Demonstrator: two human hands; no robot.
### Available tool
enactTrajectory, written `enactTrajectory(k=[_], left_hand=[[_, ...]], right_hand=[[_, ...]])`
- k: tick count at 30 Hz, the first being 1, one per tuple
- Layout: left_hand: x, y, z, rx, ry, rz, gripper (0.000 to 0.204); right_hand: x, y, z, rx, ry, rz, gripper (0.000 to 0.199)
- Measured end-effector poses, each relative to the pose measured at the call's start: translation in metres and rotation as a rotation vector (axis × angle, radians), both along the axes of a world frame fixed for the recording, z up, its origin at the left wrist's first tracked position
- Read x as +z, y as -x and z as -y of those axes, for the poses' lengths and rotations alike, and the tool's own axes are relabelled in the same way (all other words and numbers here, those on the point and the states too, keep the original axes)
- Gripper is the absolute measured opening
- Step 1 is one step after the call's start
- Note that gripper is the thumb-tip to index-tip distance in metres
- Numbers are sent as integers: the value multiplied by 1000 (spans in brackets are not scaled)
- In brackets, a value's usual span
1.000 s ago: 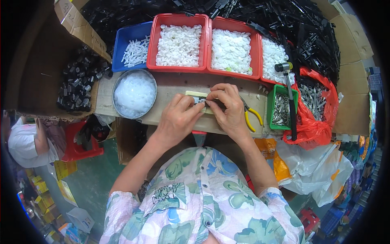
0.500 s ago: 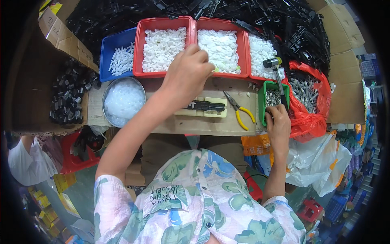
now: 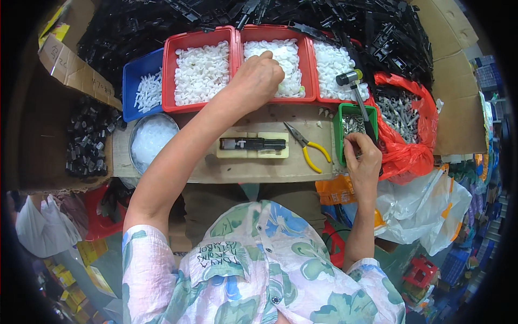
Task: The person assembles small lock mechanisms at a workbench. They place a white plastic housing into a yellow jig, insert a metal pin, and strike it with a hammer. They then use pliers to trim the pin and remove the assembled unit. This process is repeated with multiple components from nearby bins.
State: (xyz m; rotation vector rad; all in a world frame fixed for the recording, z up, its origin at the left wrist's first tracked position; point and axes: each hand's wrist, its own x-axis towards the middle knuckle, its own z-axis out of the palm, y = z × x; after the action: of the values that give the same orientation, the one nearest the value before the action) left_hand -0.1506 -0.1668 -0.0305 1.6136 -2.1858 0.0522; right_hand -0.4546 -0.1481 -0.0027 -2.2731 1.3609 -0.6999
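Note:
My left hand (image 3: 258,79) reaches over the middle red bin (image 3: 236,66) of small white plastic parts (image 3: 292,63), its fingers bent together; whatever they hold is hidden. At the near end of a green tray (image 3: 338,129) of small metal pieces (image 3: 353,124), my right hand (image 3: 365,156) has thumb and fingertips drawn together in a pinch, and I cannot make out what is in it. Between my hands, a black toy-gun-like part (image 3: 253,143) lies in a cream-coloured block (image 3: 250,154). To its right are pliers (image 3: 310,148) with yellow handles, jaws pointing away.
A small hammer (image 3: 359,97) leans across the green tray. White pegs fill a blue bin (image 3: 127,92); a round metal bowl (image 3: 133,141) holds translucent pieces. A red bag (image 3: 406,156) of grey parts stands at right. Black plastic parts (image 3: 162,16) are heaped behind; a carton (image 3: 38,129) stands left.
My left hand has moved farther away over the middle red bin, uncovering the black part in its block. My right hand has drawn slightly nearer from inside the green tray. The view has shifted a little.

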Motion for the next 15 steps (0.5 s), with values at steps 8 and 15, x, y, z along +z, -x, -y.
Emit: enactTrajectory(k=[8,15], left_hand=[[10,6,-25,-16,139,-271,17],[22,96,-71,38,-259,-928,19]], right_hand=[[-17,-31,1,133,250,330,16],[3,-34,-32,55,288,544,13]])
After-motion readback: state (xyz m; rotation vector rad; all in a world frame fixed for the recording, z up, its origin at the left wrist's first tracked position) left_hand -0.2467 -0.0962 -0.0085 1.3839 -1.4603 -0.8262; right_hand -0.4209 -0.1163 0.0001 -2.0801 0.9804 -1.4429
